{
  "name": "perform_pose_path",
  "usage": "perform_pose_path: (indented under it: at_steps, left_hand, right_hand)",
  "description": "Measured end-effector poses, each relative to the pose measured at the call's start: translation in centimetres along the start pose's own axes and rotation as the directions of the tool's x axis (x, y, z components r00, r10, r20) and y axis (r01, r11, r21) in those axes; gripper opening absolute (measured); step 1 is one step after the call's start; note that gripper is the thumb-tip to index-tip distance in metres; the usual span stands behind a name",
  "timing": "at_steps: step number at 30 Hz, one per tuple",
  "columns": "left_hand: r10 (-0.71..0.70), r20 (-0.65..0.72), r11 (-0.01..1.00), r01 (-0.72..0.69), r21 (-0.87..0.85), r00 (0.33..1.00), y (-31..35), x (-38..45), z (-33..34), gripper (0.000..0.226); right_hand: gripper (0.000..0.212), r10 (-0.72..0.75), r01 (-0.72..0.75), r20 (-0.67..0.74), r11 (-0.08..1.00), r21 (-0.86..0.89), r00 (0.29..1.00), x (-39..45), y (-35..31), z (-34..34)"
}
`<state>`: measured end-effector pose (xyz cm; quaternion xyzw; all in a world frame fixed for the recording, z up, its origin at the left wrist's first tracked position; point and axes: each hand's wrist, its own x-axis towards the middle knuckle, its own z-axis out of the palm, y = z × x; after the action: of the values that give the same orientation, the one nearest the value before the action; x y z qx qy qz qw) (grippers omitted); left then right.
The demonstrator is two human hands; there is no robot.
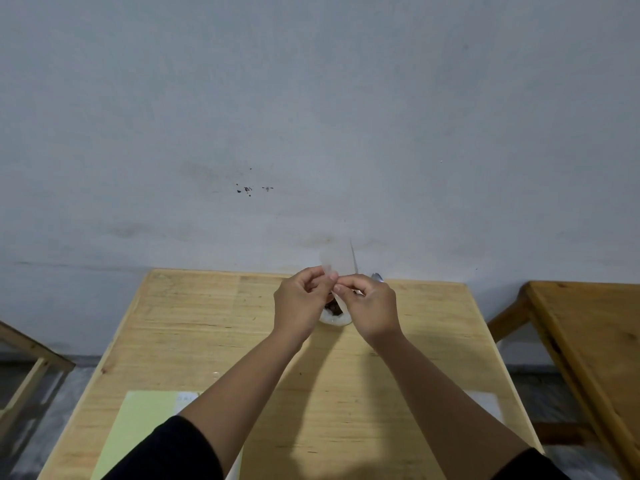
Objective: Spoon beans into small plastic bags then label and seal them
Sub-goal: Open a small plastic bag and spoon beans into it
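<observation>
Both hands are raised over the far middle of the wooden table [207, 323]. My left hand [299, 303] and my right hand [369, 306] pinch the lower edge of a small clear plastic bag [337, 259], which stands up between the fingertips. Under the hands sits a white container [334, 318] with dark brown beans [334, 308] in it, mostly hidden. A metal spoon tip [376, 277] shows just behind my right hand. Whether the small bag holds beans I cannot tell.
A pale green sheet [138, 431] with a white label [187, 401] lies at the near left of the table. Clear plastic [483, 401] lies at the near right. Another wooden table [588, 341] stands to the right, a wooden frame [31, 372] to the left, a grey wall behind.
</observation>
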<state>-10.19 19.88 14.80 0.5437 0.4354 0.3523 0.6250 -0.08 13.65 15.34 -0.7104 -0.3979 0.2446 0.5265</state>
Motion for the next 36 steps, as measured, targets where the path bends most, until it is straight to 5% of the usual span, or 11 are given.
perform_pose_path:
  at_steps: [19,29,36]
  left_hand:
    - [0.010,-0.018,1.000,-0.010,0.004,1.000,0.0,-1.0,-0.3,0.020]
    - [0.169,-0.103,0.956,-0.138,0.261,0.980,0.8,-1.7,0.3,0.026]
    - [0.242,-0.018,0.933,-0.227,0.278,0.970,0.6,-2.0,0.4,0.028]
  right_hand:
    - [0.011,0.108,-0.124,0.078,0.964,0.237,0.991,-0.9,-0.6,0.0]
    - [0.011,-0.066,0.044,-0.104,0.978,-0.204,0.992,-1.3,-1.1,0.9]
    - [0.016,-0.238,0.216,-0.027,0.919,-0.329,0.971,-1.6,-0.9,0.4]
